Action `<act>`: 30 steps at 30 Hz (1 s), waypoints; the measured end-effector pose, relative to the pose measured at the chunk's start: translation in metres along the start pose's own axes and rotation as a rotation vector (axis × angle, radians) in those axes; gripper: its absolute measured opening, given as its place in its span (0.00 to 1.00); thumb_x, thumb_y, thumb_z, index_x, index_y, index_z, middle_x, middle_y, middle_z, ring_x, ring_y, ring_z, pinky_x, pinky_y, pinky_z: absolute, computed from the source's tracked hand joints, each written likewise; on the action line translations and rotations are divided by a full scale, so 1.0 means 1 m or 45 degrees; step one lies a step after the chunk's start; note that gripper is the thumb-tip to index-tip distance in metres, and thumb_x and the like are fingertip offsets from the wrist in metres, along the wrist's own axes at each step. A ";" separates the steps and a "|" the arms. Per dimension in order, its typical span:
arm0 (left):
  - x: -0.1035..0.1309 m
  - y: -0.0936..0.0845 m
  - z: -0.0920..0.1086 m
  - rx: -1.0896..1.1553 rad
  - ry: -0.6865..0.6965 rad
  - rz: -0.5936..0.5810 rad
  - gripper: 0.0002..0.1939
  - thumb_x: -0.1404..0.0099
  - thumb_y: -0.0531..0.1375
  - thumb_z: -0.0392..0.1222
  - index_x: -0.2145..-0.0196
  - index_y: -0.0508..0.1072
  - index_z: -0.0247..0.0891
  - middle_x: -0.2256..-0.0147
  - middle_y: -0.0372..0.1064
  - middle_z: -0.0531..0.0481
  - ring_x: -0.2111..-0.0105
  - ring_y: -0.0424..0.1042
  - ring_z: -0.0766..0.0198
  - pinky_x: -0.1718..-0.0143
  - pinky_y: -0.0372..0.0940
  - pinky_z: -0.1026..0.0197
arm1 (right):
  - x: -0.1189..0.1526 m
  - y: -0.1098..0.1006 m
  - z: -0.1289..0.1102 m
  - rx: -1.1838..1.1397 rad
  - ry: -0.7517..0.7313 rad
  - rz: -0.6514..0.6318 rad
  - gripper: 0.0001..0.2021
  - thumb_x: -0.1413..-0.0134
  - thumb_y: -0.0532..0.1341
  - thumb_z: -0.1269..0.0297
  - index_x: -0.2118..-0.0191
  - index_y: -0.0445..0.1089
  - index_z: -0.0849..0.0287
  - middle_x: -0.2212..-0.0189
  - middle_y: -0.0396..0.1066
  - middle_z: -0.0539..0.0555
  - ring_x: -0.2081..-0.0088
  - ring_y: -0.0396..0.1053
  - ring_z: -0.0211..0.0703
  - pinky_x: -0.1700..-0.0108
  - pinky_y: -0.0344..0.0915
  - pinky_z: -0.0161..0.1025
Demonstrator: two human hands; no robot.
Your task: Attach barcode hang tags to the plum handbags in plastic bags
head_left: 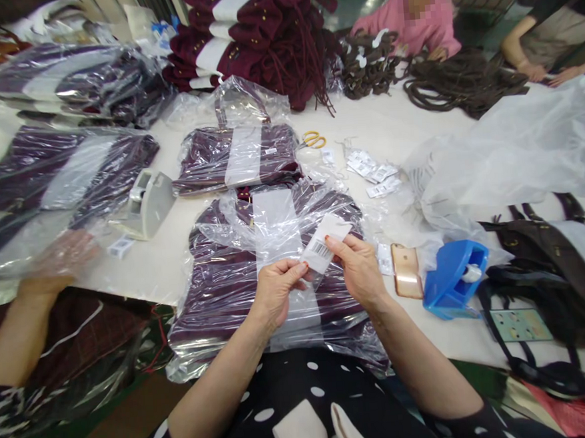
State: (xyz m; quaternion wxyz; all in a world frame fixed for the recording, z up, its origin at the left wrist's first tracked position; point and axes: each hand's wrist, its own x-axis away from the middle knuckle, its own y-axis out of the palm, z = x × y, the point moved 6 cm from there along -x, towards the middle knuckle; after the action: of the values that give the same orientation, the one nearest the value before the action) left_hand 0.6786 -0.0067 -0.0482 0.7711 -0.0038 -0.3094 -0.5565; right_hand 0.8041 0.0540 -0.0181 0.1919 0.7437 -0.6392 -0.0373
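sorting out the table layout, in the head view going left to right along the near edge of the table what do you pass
co-worker's hand under plastic → white tape dispenser → left hand → barcode label → right hand → gold phone → blue tape dispenser → dark bag with straps

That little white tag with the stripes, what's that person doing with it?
The person holds the barcode label between the left hand and the right hand, just above a dark red bag in clear plastic lying on the table. More wrapped bags are piled behind. A blue tape dispenser and a phone sit to the right. Another person's hand presses a wrapped bag at the left.
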 end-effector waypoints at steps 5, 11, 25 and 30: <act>-0.003 0.005 0.003 0.008 0.038 -0.022 0.10 0.55 0.67 0.42 0.80 0.74 0.32 0.81 0.70 0.51 0.81 0.64 0.71 0.78 0.57 0.68 | 0.001 0.003 0.007 -0.040 0.092 -0.049 0.08 0.58 0.66 0.62 0.70 0.75 0.59 0.71 0.72 0.50 0.67 0.66 0.40 0.61 0.61 0.38; -0.007 0.004 0.004 -0.010 0.057 -0.003 0.10 0.57 0.67 0.42 0.82 0.72 0.32 0.83 0.68 0.53 0.81 0.62 0.72 0.79 0.56 0.69 | 0.001 -0.001 0.018 -0.057 0.199 -0.052 0.10 0.59 0.66 0.61 0.70 0.74 0.61 0.72 0.71 0.50 0.71 0.63 0.37 0.68 0.58 0.34; -0.010 0.001 -0.006 -0.077 -0.068 -0.057 0.11 0.57 0.68 0.43 0.79 0.74 0.32 0.80 0.71 0.51 0.80 0.66 0.70 0.78 0.58 0.68 | -0.018 -0.019 -0.004 0.070 -0.093 0.136 0.06 0.65 0.67 0.65 0.76 0.72 0.60 0.80 0.66 0.46 0.78 0.56 0.31 0.74 0.53 0.32; -0.012 0.007 -0.002 -0.076 -0.061 -0.075 0.12 0.58 0.68 0.43 0.78 0.73 0.32 0.80 0.70 0.53 0.80 0.64 0.71 0.76 0.58 0.68 | -0.013 -0.016 -0.005 0.136 -0.128 0.130 0.05 0.63 0.67 0.66 0.76 0.72 0.60 0.79 0.67 0.46 0.77 0.57 0.32 0.72 0.56 0.33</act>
State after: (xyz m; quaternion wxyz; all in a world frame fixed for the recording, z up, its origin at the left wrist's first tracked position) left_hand 0.6828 0.0052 -0.0529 0.7463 -0.0309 -0.3110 -0.5876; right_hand 0.8181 0.0697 -0.0207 0.1212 0.7164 -0.6864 -0.0306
